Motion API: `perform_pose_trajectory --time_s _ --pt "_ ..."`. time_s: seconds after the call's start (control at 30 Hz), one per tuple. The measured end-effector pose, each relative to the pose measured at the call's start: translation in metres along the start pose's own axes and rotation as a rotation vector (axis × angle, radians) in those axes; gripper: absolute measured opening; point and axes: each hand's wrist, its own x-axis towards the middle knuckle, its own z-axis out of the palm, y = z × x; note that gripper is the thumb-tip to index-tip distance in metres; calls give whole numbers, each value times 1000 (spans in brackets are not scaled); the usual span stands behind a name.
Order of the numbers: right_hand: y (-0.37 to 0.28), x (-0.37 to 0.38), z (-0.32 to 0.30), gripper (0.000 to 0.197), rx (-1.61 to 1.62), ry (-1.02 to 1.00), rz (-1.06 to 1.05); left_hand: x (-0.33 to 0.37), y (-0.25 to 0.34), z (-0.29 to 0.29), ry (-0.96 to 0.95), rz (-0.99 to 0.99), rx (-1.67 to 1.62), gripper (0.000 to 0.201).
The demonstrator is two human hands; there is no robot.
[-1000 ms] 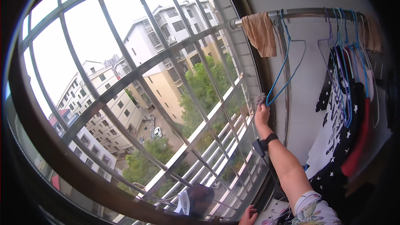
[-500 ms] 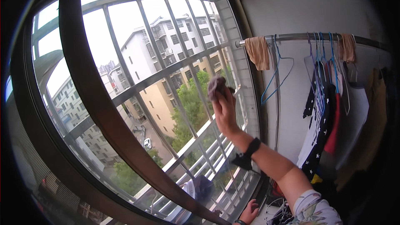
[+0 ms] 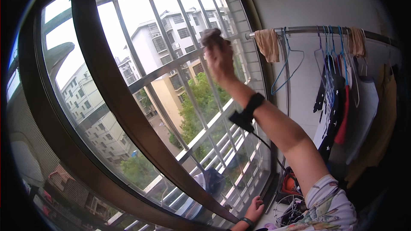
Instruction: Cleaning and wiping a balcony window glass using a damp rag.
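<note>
Dark cloth (image 3: 211,37), bunched, upper middle of frame, up at window; can't tell if touching glass. Right hand (image 3: 220,62) pinching it, grip closed round it. Black band (image 3: 256,102) on that wrist. Left hand (image 3: 256,208) low centre, beside window's lower corner; can't tell whether its grip is spread or closed. Metal bars (image 3: 168,69) outside. Clothes (image 3: 340,102) hanging from rail (image 3: 308,30), right of frame.

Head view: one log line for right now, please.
right hand: gripping dark cloth, raised before window | left hand: low by window's bottom edge, no object visible | blue hanger: bare on rail
</note>
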Motion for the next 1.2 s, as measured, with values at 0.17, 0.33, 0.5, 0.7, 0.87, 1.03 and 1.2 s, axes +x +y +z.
perform_pose_trajectory --time_s 0.17,0.33,0.5,0.7,0.87,1.03,1.2 --pt "-70 -50 -40 26 71 -89 -402 4 60 4 -139 -97 70 52" --pt "-26 12 -17 25 92 98 -508 -3 45 5 -102 -86 51 52" --pt "92 72 4 38 -188 54 201 -10 17 5 -55 -63 16 51" --pt "33 102 25 39 -89 180 9 -18 32 0 35 -44 -118 42" --pt "-82 59 14 35 220 95 -572 -4 34 4 1 15 95 39" --pt "-103 88 11 21 274 108 -719 -5 38 8 -25 -45 -42 42" --pt "-72 174 32 14 242 273 -583 -6 10 0 15 -52 -169 45"
